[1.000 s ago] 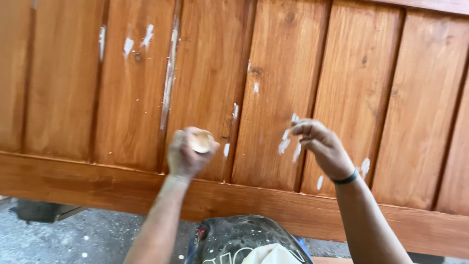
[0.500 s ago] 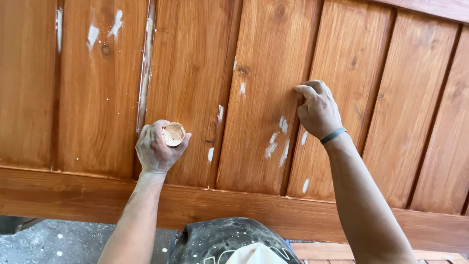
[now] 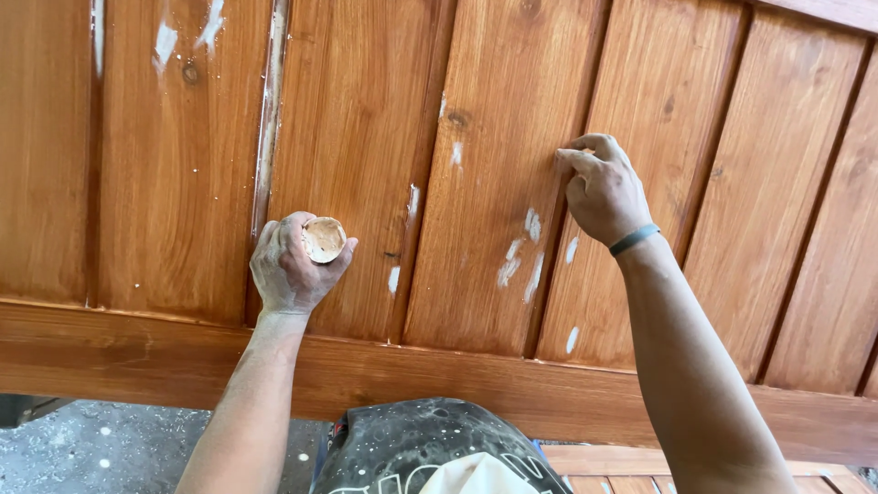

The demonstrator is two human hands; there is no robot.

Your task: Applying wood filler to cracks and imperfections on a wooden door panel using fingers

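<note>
Left hand (image 3: pixel 291 267), middle left of frame, grip closed round small round tan lump of soft filler putty (image 3: pixel 323 239). Looks light, squishy, sticky; best cupped in palm, thumb pinching off bits.

Right hand (image 3: pixel 604 192), upper right of middle, fingertips pinched together, pressing groove in big orange-brown wooden plank panel (image 3: pixel 366 119). White putty smears (image 3: pixel 526 252) between hands.

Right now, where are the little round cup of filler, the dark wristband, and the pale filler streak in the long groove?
Round cup (image 3: pixel 323 239), head view: on its filler-caked open top.
Wristband (image 3: pixel 634 240), head view: on the band's middle.
Filler streak (image 3: pixel 268 119), head view: midway along the groove.
</note>
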